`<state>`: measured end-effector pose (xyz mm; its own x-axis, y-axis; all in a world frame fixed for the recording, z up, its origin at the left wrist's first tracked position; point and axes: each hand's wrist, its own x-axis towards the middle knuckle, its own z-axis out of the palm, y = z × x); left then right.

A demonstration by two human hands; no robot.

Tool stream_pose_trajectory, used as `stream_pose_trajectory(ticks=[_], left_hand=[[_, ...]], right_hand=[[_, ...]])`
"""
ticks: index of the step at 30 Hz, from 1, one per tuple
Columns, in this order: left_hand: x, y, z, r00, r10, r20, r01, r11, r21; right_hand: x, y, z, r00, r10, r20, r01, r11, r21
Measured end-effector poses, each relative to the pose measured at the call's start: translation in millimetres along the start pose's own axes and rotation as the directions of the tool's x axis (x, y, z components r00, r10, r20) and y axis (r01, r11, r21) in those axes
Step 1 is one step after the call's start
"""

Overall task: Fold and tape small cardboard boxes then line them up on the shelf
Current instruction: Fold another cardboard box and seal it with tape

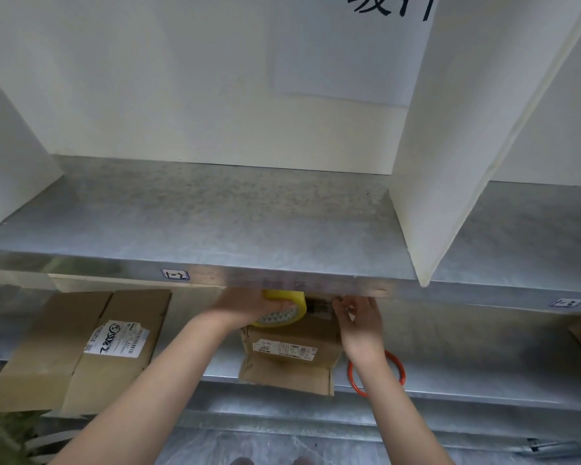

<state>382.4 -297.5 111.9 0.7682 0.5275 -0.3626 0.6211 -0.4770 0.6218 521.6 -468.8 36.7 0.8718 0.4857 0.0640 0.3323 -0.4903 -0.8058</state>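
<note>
So, upper shelf point(249, 223): one flat sheet of dull, mottled galvanised metal with a folded front lip; two small white stickers sit on that lip.
White divider panels: two smooth boards upright on the upper shelf, one at the left point(10, 169) and one at the right point(450, 146).
Small brown cardboard box point(289, 355): one, creased, with a white printed label; it sits on the lower metal shelf point(483, 364) under the upper lip, between the two forearms.
Yellow tape roll point(282, 310): one glossy ring, just above the box's far end.
Left hand point(249, 305): fingers curled over the roll, gripping it.
Right hand point(359, 318): fingertips drawn together just beside the roll; what they pinch, if anything, I cannot tell.
Thin orange ring point(350, 375): one, on the lower shelf, partly hidden by the right wrist.
Flattened brown cardboard point(64, 357): lies at the left on the lower shelf and bears one white label with black handwriting.
</note>
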Motion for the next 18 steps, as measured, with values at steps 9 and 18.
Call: stream_pose_trajectory(ticks=[9,18], left_hand=[[-16.3,-6.6,-17.3,0.992,0.087,0.086,-0.084,0.996,-0.038],[6.6,6.3,-10.3,0.989,-0.042,0.139,0.051,0.996,-0.067]], right_hand=[[5.2,5.2,4.9,0.993,0.093,0.079,-0.091,0.995,-0.029],[11.4,5.7,15.1,0.987,0.159,0.023,-0.158,0.987,-0.039]])
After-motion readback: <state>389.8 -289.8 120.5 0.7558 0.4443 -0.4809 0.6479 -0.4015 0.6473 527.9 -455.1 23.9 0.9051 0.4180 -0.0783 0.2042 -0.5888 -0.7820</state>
